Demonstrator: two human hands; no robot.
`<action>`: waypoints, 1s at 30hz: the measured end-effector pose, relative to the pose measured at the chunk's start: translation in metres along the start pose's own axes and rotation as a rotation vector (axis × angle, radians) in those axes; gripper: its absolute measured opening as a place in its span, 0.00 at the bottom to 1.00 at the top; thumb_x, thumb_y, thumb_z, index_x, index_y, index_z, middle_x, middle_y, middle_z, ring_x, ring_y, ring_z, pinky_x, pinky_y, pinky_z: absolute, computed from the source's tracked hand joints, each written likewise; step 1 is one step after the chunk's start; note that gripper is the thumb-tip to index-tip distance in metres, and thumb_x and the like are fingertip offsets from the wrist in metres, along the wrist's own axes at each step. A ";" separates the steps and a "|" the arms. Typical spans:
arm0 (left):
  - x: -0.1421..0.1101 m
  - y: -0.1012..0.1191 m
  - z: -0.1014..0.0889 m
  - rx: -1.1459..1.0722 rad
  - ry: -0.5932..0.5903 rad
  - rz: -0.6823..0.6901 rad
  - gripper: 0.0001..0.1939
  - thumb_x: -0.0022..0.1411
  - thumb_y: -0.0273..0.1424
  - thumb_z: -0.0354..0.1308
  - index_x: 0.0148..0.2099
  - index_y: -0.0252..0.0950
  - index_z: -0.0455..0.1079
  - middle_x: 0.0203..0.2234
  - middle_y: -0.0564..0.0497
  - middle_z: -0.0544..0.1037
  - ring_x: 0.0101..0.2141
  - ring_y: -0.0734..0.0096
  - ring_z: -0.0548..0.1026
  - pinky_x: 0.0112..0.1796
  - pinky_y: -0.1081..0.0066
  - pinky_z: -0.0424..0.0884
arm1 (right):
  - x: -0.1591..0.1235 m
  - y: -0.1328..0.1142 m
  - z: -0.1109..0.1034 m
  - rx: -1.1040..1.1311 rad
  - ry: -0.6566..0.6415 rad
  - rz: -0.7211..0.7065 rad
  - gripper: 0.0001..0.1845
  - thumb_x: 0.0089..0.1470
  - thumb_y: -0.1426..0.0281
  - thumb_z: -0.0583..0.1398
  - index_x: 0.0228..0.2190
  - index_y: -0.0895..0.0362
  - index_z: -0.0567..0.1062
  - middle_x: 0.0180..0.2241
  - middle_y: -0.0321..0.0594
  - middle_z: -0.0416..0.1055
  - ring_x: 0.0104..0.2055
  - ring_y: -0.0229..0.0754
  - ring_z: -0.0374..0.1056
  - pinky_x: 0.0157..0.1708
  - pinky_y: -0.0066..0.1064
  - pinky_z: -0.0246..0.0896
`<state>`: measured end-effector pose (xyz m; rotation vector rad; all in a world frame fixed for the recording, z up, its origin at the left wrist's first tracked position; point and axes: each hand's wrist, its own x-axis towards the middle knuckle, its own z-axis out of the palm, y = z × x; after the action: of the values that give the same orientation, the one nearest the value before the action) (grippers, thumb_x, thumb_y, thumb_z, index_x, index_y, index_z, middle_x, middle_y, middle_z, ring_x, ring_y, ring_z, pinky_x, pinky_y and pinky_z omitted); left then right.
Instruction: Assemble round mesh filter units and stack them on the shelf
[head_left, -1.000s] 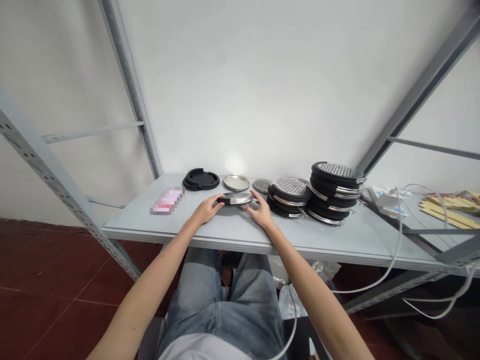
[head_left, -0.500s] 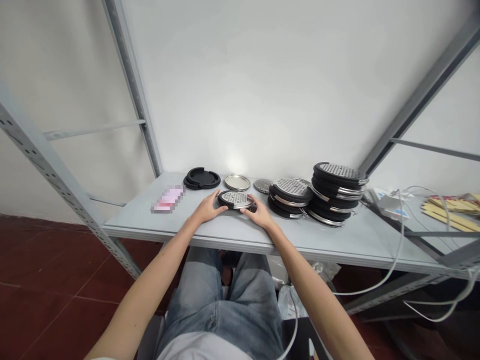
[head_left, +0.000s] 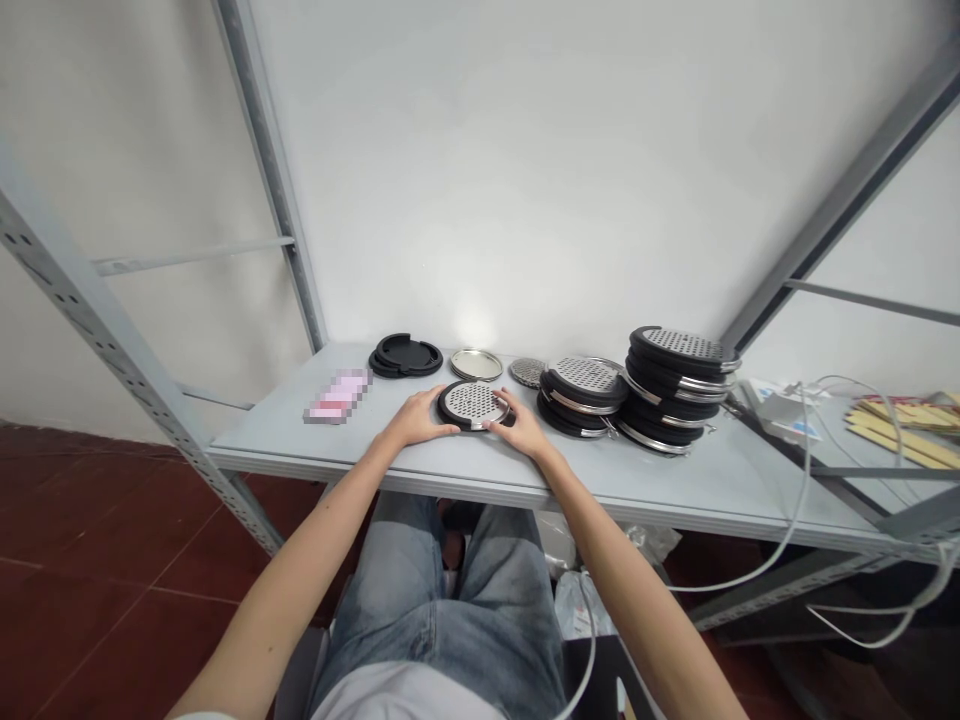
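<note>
A round black-rimmed disc with a perforated metal plate is tilted toward me above the bench. My left hand grips its left rim, thumb along the front edge. On the opposite side my right hand holds the rim between thumb and fingers. Behind it lie a shiny metal ring-edged disc and a small perforated metal disc. Black round rings are piled at the back left. To the right stand a short stack of similar assembled discs and a taller stack.
The grey bench runs along a white wall, between metal shelf posts. A blurred pink item lies at left. White cables hang over the right end, near a white box and yellow strips.
The disc between my hands has tipped so its perforated face turns more toward me, and it sits slightly nearer the front edge. Both hands have stayed on its rim.
</note>
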<state>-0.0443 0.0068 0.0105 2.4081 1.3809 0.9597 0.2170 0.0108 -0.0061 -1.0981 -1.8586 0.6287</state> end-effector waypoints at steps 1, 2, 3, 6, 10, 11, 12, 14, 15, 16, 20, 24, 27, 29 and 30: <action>0.000 0.000 0.000 0.006 0.000 0.006 0.47 0.46 0.50 0.69 0.64 0.38 0.59 0.58 0.41 0.70 0.57 0.46 0.68 0.57 0.53 0.63 | 0.000 0.000 0.000 -0.004 0.002 -0.004 0.39 0.43 0.60 0.69 0.57 0.56 0.69 0.63 0.55 0.58 0.66 0.57 0.52 0.64 0.52 0.47; 0.000 0.000 0.000 0.012 -0.001 0.009 0.47 0.46 0.49 0.69 0.64 0.38 0.59 0.58 0.42 0.70 0.57 0.46 0.68 0.57 0.53 0.63 | 0.000 0.000 0.000 -0.007 0.004 -0.006 0.40 0.43 0.60 0.69 0.56 0.56 0.69 0.63 0.55 0.59 0.66 0.57 0.52 0.64 0.52 0.48; 0.000 0.000 0.000 0.015 -0.001 0.013 0.46 0.46 0.49 0.69 0.64 0.38 0.59 0.58 0.42 0.70 0.57 0.46 0.68 0.58 0.53 0.63 | 0.000 0.000 0.001 -0.010 0.004 -0.007 0.40 0.43 0.59 0.69 0.57 0.57 0.69 0.63 0.56 0.58 0.66 0.57 0.52 0.64 0.51 0.48; 0.000 -0.001 0.000 0.016 -0.001 0.030 0.46 0.47 0.49 0.68 0.64 0.38 0.60 0.59 0.42 0.69 0.57 0.47 0.67 0.58 0.53 0.62 | 0.000 0.000 0.001 -0.017 0.007 -0.009 0.41 0.43 0.58 0.69 0.57 0.59 0.68 0.62 0.57 0.59 0.66 0.57 0.52 0.64 0.51 0.48; 0.000 -0.003 0.001 0.019 0.010 0.034 0.45 0.46 0.50 0.69 0.62 0.36 0.64 0.57 0.41 0.70 0.57 0.48 0.67 0.59 0.54 0.62 | 0.000 0.000 0.002 -0.036 0.009 -0.019 0.40 0.44 0.58 0.68 0.57 0.60 0.68 0.61 0.57 0.60 0.66 0.57 0.54 0.64 0.50 0.48; 0.001 -0.003 0.001 0.015 0.014 0.037 0.44 0.46 0.50 0.69 0.61 0.36 0.64 0.57 0.41 0.71 0.57 0.48 0.68 0.59 0.54 0.62 | 0.000 0.000 0.002 -0.045 0.012 -0.022 0.40 0.44 0.58 0.68 0.57 0.60 0.68 0.61 0.58 0.60 0.66 0.57 0.54 0.64 0.51 0.48; 0.001 -0.003 0.001 0.008 0.016 0.042 0.44 0.46 0.50 0.69 0.61 0.36 0.64 0.57 0.41 0.71 0.57 0.49 0.68 0.59 0.54 0.62 | 0.000 0.000 0.003 -0.056 0.015 -0.024 0.40 0.44 0.58 0.68 0.57 0.60 0.69 0.61 0.58 0.60 0.65 0.58 0.54 0.64 0.51 0.48; 0.001 -0.004 0.002 -0.011 0.021 0.048 0.44 0.46 0.50 0.69 0.61 0.36 0.64 0.57 0.42 0.71 0.57 0.49 0.68 0.58 0.55 0.62 | 0.000 0.000 0.003 -0.080 0.012 -0.029 0.40 0.45 0.57 0.67 0.57 0.60 0.68 0.61 0.58 0.60 0.66 0.58 0.53 0.64 0.50 0.48; 0.001 -0.004 0.002 -0.021 0.023 0.045 0.44 0.46 0.50 0.69 0.62 0.37 0.64 0.57 0.42 0.71 0.56 0.50 0.69 0.58 0.55 0.63 | 0.001 0.000 0.003 -0.091 0.005 -0.033 0.41 0.45 0.57 0.67 0.57 0.60 0.67 0.61 0.57 0.61 0.66 0.58 0.53 0.64 0.50 0.48; 0.001 -0.005 0.002 -0.027 0.025 0.042 0.44 0.45 0.50 0.69 0.61 0.37 0.64 0.57 0.42 0.71 0.56 0.50 0.69 0.58 0.55 0.63 | 0.001 0.000 0.003 -0.100 -0.003 -0.040 0.42 0.45 0.56 0.67 0.58 0.60 0.66 0.61 0.56 0.61 0.66 0.58 0.54 0.63 0.50 0.49; 0.001 -0.005 0.004 -0.015 0.039 0.044 0.42 0.45 0.50 0.69 0.59 0.37 0.66 0.55 0.41 0.73 0.54 0.50 0.71 0.56 0.54 0.64 | 0.003 -0.002 0.003 -0.121 -0.029 -0.070 0.46 0.45 0.56 0.67 0.61 0.59 0.62 0.61 0.54 0.61 0.63 0.57 0.57 0.62 0.50 0.51; 0.002 -0.004 0.004 0.000 0.054 0.046 0.40 0.44 0.50 0.70 0.57 0.38 0.69 0.52 0.43 0.75 0.53 0.49 0.71 0.56 0.54 0.64 | 0.003 -0.004 0.004 -0.131 -0.038 -0.079 0.46 0.46 0.55 0.66 0.62 0.59 0.61 0.61 0.53 0.61 0.63 0.57 0.58 0.62 0.50 0.52; 0.001 -0.004 0.004 0.015 0.053 0.041 0.40 0.44 0.50 0.70 0.57 0.38 0.68 0.51 0.42 0.75 0.53 0.49 0.71 0.55 0.54 0.65 | 0.002 -0.005 0.004 -0.147 -0.034 -0.070 0.45 0.46 0.55 0.66 0.61 0.58 0.62 0.61 0.52 0.62 0.63 0.57 0.58 0.62 0.50 0.51; 0.001 -0.003 0.004 0.029 0.052 0.039 0.40 0.45 0.50 0.70 0.58 0.38 0.68 0.51 0.43 0.75 0.53 0.49 0.71 0.55 0.54 0.65 | 0.002 -0.005 0.005 -0.163 -0.031 -0.060 0.45 0.46 0.54 0.66 0.61 0.58 0.62 0.61 0.53 0.62 0.63 0.58 0.58 0.62 0.50 0.52; 0.001 -0.003 0.004 0.034 0.052 0.039 0.40 0.45 0.50 0.70 0.58 0.38 0.68 0.51 0.43 0.75 0.53 0.49 0.71 0.55 0.55 0.65 | 0.002 -0.005 0.005 -0.170 -0.030 -0.054 0.46 0.46 0.53 0.66 0.61 0.58 0.62 0.61 0.53 0.62 0.63 0.58 0.58 0.62 0.50 0.52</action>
<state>-0.0437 0.0101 0.0064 2.4607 1.3836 1.0237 0.2097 0.0105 -0.0040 -1.1484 -1.9895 0.4649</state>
